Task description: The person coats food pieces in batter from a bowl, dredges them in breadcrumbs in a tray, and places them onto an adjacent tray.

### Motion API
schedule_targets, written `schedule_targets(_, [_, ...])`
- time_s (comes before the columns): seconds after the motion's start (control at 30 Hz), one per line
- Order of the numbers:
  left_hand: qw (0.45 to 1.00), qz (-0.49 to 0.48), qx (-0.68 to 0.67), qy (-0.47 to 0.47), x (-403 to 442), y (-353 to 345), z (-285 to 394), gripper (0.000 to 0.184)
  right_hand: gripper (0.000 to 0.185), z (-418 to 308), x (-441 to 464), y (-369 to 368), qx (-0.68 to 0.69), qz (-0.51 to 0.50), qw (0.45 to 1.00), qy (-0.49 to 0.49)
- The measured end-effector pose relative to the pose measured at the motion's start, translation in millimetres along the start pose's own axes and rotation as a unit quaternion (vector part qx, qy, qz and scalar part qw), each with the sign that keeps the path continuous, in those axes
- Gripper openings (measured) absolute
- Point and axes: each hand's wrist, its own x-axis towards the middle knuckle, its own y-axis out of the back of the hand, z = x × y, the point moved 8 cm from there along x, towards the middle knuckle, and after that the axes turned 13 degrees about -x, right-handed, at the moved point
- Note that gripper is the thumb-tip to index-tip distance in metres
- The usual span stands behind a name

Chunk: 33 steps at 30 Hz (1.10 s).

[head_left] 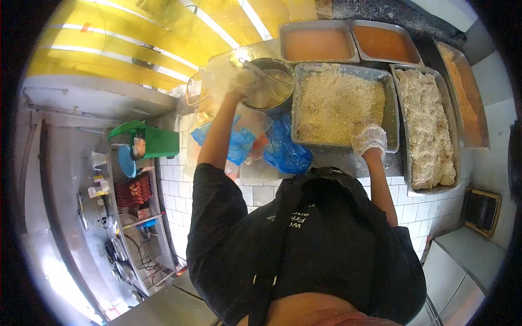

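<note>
My right hand [370, 139], in a clear crumb-dusted glove, is at the front right edge of a metal tray [392, 117] of pale yellow crumbs [340, 103]; its fingers are partly in the crumbs and hard to make out. My left hand [236, 81] is blurred and washed out by glare, left of a round pot [288, 100]. In the pot a metal whisk [266, 77] leans across a pale mixture, its handle near the left hand. Whether that hand touches it is unclear. Blue plastic bags [287, 149] lie in front of the pot.
Two trays of orange liquid [318, 45] stand behind the crumbs. To the right are a long tray of coated pieces [427, 125] and a tray of orange-brown contents [462, 89]. A green bin [160, 141] and a shelf rack [155, 217] stand at the left.
</note>
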Motion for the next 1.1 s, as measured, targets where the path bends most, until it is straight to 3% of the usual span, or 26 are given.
schedule_targets(0.03, [0.984,-0.050,0.038,0.169,2,-40,-31,0.015,0.050,-1,0,-1,0.004,-0.007,1.000,0.008])
schedule_targets(0.07, [0.983,-0.049,0.041,0.172,-1,-69,-36,0.015,0.050,-3,0,-2,0.008,-0.014,1.000,0.016])
schedule_targets(0.13, [0.978,-0.133,0.016,-0.158,3,-115,6,0.028,0.050,-3,0,-11,-0.007,0.016,0.999,0.030])
schedule_targets(0.2, [0.975,-0.097,0.065,-0.191,8,-74,25,0.021,0.050,0,3,-7,-0.026,0.042,0.998,0.036])
schedule_targets(0.23, [0.968,-0.061,0.110,-0.217,6,-50,37,0.020,0.054,0,-1,-4,-0.010,-0.008,1.000,0.029])
schedule_targets(0.27, [0.966,-0.047,0.139,-0.211,5,-30,39,0.020,0.059,-2,-3,-3,0.006,-0.057,0.998,0.023])
schedule_targets(0.37, [0.978,-0.052,0.161,-0.124,-1,-5,19,0.019,0.068,-23,6,7,0.056,-0.047,0.997,0.007])
schedule_targets(0.43, [0.982,-0.053,0.156,-0.090,-6,7,8,0.019,0.075,-65,7,55,0.092,-0.071,0.988,0.102])
schedule_targets(0.5, [0.985,-0.046,0.139,-0.094,-5,21,9,0.019,0.075,-113,19,47,0.091,0.021,0.961,0.259])
schedule_targets(0.6, [0.987,-0.043,0.115,-0.101,0,45,23,0.020,0.063,-140,30,1,-0.033,-0.150,0.930,0.334])
schedule_targets(0.7, [0.992,-0.016,0.043,-0.119,5,62,49,0.022,0.054,-117,46,-23,-0.065,-0.133,0.924,0.353])
schedule_targets(0.77, [0.981,0.047,-0.089,-0.167,6,73,79,0.026,0.049,-98,40,-39,-0.088,-0.127,0.917,0.369])
schedule_targets(0.8, [0.968,0.103,-0.137,-0.186,9,104,120,0.019,0.049,-84,36,-38,-0.093,-0.132,0.917,0.365])
schedule_targets(0.87, [0.947,0.163,-0.188,-0.202,8,134,182,0.013,0.049,-35,48,-24,-0.072,-0.147,0.972,0.170])
schedule_targets(0.93, [0.952,0.154,-0.122,-0.235,6,128,232,0.025,0.047,-9,54,-30,-0.105,-0.110,0.969,0.196])
schedule_targets(0.97, [0.912,0.115,-0.355,-0.171,14,95,223,0.024,0.044,1,57,-33,-0.132,-0.074,0.963,0.222])
schedule_targets(1.0, [0.929,0.048,-0.339,-0.144,18,65,235,0.025,0.044,12,65,-43,-0.135,-0.076,0.962,0.224])
schedule_targets(1.03, [0.941,-0.020,-0.316,-0.117,20,35,248,0.025,0.047,28,78,-53,-0.014,-0.090,0.980,0.175])
schedule_targets(1.07, [0.986,-0.108,-0.037,-0.125,12,14,265,0.027,0.048,36,79,-53,0.043,-0.099,0.983,0.150])
schedule_targets(1.1, [0.986,-0.106,-0.041,-0.124,5,-9,263,0.027,0.050,45,80,-53,0.102,-0.105,0.982,0.124])
